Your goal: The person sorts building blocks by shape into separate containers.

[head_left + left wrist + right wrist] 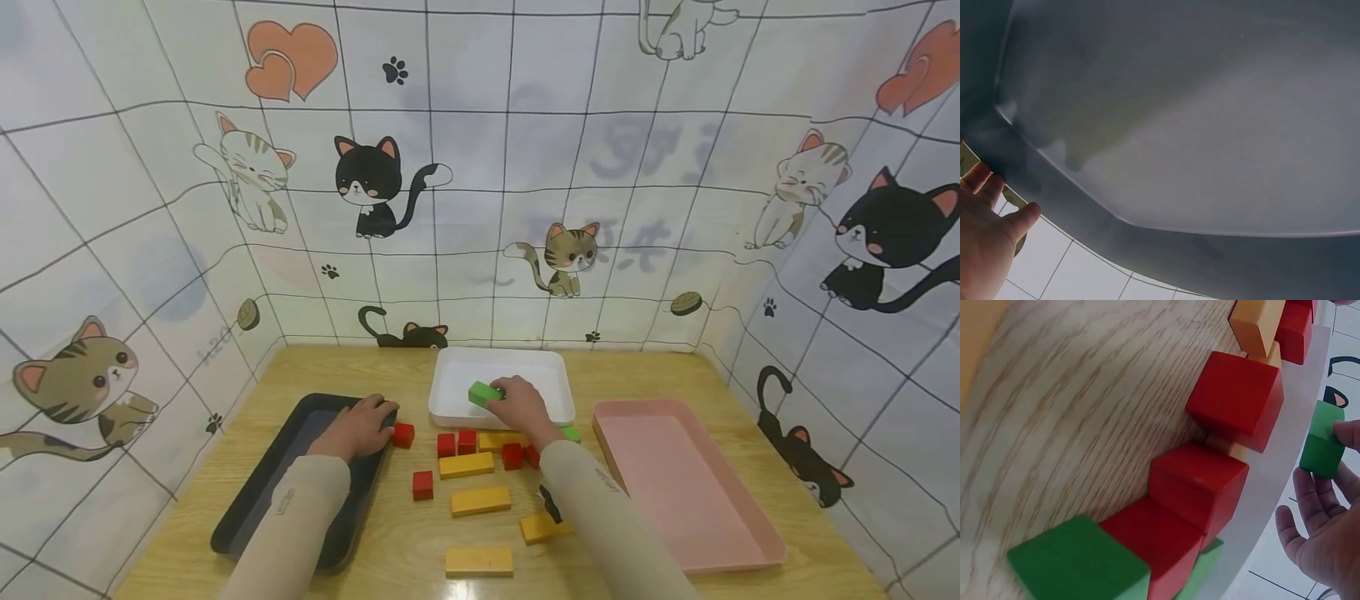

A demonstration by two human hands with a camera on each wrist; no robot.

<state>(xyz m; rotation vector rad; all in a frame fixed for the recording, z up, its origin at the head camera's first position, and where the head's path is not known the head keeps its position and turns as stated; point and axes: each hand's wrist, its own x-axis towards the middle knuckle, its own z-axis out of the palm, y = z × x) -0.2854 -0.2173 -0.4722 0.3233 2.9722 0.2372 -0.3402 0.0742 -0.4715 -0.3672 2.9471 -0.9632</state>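
1. Being pinched by the right hand [524,408], a green block [482,394] is being held above the white tray [456,367], long axis leftward.
2. The left hand [354,428], farther off, is being held relaxed.

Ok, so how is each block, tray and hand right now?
Held green block: pinched by right hand, raised
Other green blocks: resting on wooden table
Red cubes: resting on table, some touching
Yellow blocks: lying flat on table
White tray: right side up
Dark gray tray: right side up
Pink tray: right side up
Left hand: at dark gray tray's rim
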